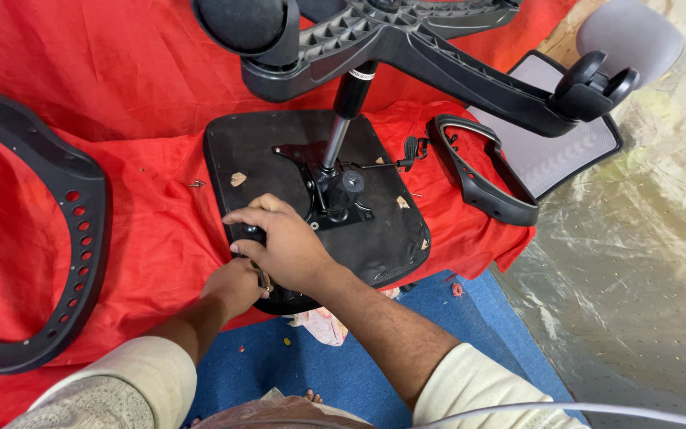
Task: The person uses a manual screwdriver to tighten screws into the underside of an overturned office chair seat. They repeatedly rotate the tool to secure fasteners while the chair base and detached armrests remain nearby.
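Here, a red cloth (144, 206) bears an upturned black chair seat (383, 230), its wheeled base (430, 48) raised on the gas column (341, 119). The right hand (283, 242) lies flat, fingers spread, on the seat's near edge; the left hand (236, 287), clenched, grips a small tool (264, 278).
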